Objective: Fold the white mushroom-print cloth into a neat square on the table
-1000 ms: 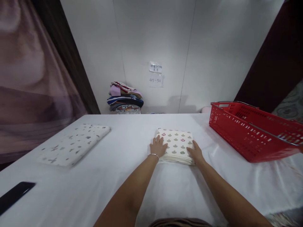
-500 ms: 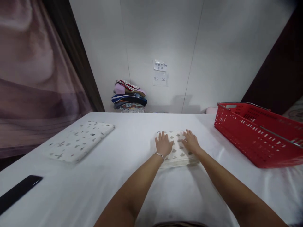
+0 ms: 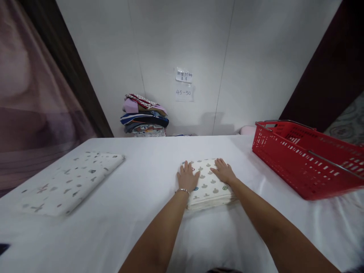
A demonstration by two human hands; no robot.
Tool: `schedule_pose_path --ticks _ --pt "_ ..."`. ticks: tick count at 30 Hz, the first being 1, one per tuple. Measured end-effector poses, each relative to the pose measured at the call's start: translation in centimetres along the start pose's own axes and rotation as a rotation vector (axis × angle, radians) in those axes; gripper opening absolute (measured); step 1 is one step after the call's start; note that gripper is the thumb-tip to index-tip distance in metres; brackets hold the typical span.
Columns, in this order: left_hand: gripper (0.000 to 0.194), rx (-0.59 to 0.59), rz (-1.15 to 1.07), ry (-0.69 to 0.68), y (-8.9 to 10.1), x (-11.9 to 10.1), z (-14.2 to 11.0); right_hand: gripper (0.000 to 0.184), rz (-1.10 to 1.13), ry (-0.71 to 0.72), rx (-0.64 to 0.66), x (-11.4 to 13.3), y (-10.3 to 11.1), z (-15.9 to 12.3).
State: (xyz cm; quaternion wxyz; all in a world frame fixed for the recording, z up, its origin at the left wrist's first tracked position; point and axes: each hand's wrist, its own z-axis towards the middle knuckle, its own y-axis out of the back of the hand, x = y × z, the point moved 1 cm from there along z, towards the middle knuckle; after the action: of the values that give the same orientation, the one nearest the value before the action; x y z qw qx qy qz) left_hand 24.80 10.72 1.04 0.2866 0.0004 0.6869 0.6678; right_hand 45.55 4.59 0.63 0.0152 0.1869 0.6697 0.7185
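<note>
A folded white cloth with small printed shapes (image 3: 209,187) lies on the white table (image 3: 148,212) in front of me. My left hand (image 3: 187,177) rests flat on its left part, fingers stretched out, a thin bracelet on the wrist. My right hand (image 3: 224,171) lies flat on its upper right part, fingers spread. Neither hand grips anything.
A second folded patterned cloth (image 3: 71,182) lies at the left of the table. A red plastic basket (image 3: 307,159) stands at the right. A stack of folded clothes (image 3: 144,120) sits by the white wall, under two paper notes (image 3: 184,85).
Both hands moved from the cloth's side edges onto its top and now lie flat there. The view swung a little, pushing the dark object at the lower left almost out of the picture.
</note>
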Motion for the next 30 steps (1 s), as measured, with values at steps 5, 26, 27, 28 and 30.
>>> schedule_pose_path --ticks 5,26,27,28,30 --pt "0.065 0.034 -0.061 -0.012 0.6 0.1 0.5 0.060 0.153 -0.033 0.013 0.1 1.0 0.4" --pt "0.016 -0.027 -0.570 -0.032 3.9 6.0 -13.1 0.025 0.331 0.593 -0.294 8.5 1.1 -14.4" --pt "0.016 -0.041 -0.573 -0.051 3.8 5.9 -13.5 0.024 0.321 0.614 -0.286 9.5 1.0 -14.6" --pt "0.016 -0.055 -0.568 -0.064 3.7 5.9 -13.8 0.023 0.304 0.623 -0.281 10.3 0.9 -14.6" --pt "0.016 -0.073 -0.538 -0.077 3.5 5.8 -14.1 0.023 0.254 0.626 -0.274 11.4 0.7 -14.6"
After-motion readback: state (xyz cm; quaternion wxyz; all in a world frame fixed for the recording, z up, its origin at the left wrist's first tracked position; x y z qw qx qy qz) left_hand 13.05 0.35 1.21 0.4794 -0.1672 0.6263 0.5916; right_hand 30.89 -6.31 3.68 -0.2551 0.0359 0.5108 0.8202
